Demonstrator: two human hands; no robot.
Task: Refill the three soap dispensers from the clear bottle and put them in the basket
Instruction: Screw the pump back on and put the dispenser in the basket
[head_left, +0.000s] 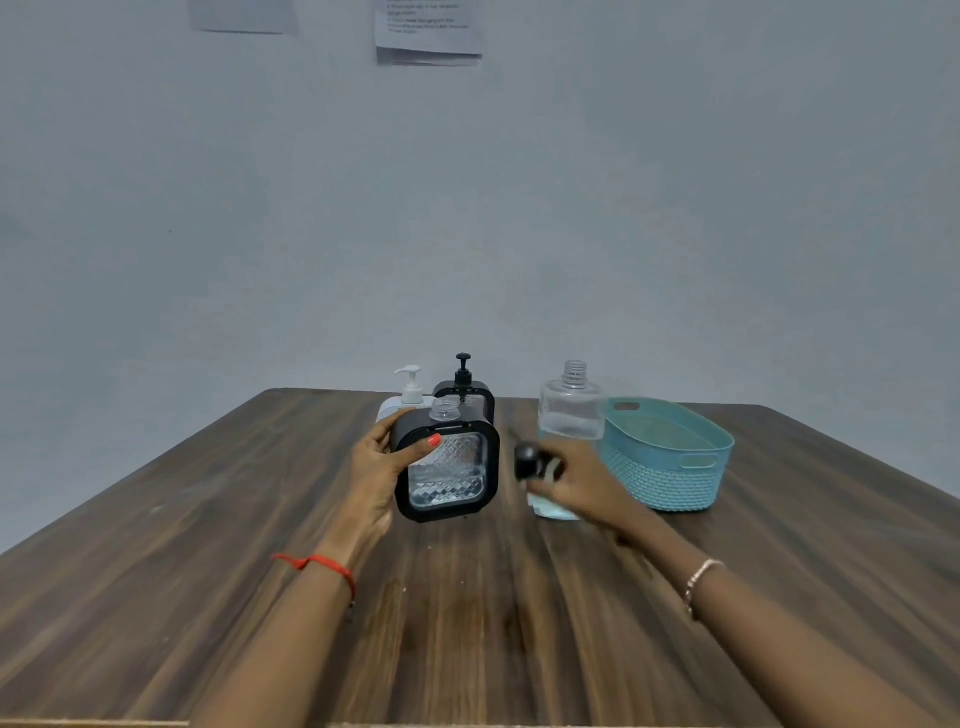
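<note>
1. Fingers and thumb of the left hand curl round the left edge of the black-framed dispenser. The red-nailed thumb presses on its front upper corner.
2. That dispenser is near the middle of the wooden table and tilts slightly. I cannot tell whether its base touches the wood. Its clear threaded neck is open, with no pump on it, and its front is a clear, diamond-patterned window.
3. At 3 o'clock of the held dispenser, the right hand has its fingers closed on a black pump head. Both are blurred, so the exact grip is unclear.
4. Just behind the right hand, at 2 o'clock of the held dispenser, the clear bottle stands upright and uncapped. Pale blue liquid sits at its bottom, partly hidden by the hand.
5. At 3 o'clock of the bottle is the teal basket, so close that I cannot tell whether they touch.
6. At 12 o'clock of the held dispenser, close behind it, stand two more with their pumps on. The white dispenser is on the left and the second black dispenser on the right.
7. A red thread circles the left wrist and a bracelet the right.
8. Paper sheets hang on the wall at 12 o'clock.
</note>
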